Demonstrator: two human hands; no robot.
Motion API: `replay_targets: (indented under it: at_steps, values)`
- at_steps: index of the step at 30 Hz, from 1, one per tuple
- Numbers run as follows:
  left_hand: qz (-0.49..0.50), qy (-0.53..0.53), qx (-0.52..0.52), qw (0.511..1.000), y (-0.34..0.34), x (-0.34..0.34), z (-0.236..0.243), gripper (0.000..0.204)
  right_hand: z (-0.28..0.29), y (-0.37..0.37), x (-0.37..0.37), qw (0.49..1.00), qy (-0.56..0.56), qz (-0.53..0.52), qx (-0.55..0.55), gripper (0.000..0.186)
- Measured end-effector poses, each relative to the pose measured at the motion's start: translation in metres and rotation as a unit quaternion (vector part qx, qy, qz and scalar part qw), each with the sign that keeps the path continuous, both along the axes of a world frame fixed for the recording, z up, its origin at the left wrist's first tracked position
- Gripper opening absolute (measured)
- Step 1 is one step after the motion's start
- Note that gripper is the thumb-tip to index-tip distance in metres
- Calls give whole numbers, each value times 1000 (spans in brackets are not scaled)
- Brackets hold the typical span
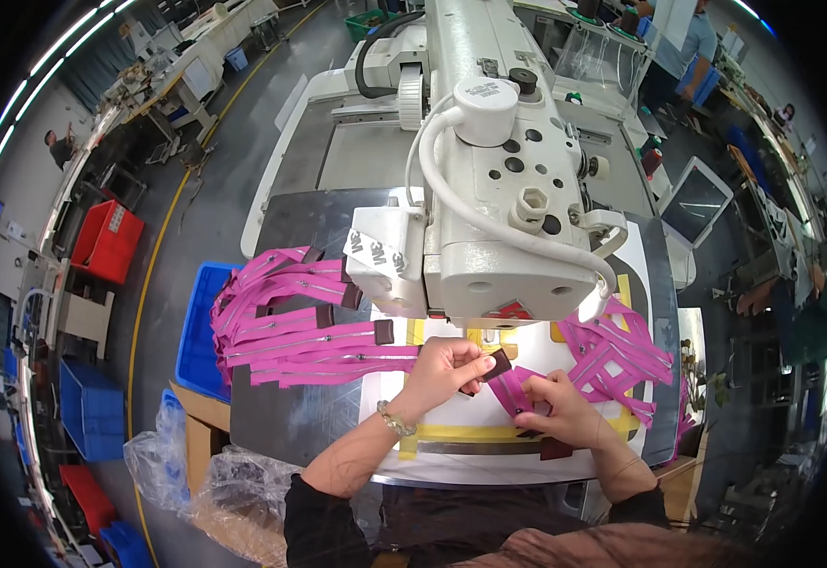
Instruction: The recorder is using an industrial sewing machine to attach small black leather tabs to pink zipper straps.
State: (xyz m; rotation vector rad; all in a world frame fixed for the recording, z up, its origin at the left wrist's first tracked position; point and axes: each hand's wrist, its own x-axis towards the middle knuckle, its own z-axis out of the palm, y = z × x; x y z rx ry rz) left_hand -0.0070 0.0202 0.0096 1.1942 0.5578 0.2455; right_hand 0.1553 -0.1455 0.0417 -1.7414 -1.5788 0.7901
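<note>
A magenta zipper (513, 390) with a dark brown end tab (498, 363) lies between my hands, in front of the sewing machine head (508, 237). My left hand (446, 372) is closed, thumb and fingers pinching the zipper near that tab. Farther along the same zipper, my right hand (567, 409) grips the tape with bent fingers. Left of them, a bundle of magenta zippers (281, 327) with brown tabs spreads over the metal table (290, 426). More magenta zippers (612, 355) lie crisscrossed at the right. The needle area is partly hidden behind the machine head.
Yellow tape (489, 434) borders the white work sheet near the front edge. A blue bin (195, 331) stands at the table's left, above crumpled clear plastic (243, 492) and a cardboard box (203, 450). At the right is a tilted screen (697, 201). Other people are farther back.
</note>
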Motion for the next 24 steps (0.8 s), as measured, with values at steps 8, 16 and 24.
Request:
replay_targets:
  at_steps: [8, 16, 24]
  values:
    - [33, 15, 47, 998, 14, -2, 0, 23, 29, -19, 42, 976, -212, -40, -38, 40]
    - [33, 39, 44, 998, 38, -16, -2, 23, 83, -30, 4, 975, 125, 166, -83, 41]
    - [-101, 23, 483, 870, 34, -18, 0, 13, -59, -32, -131, 930, 106, 340, 92, 49]
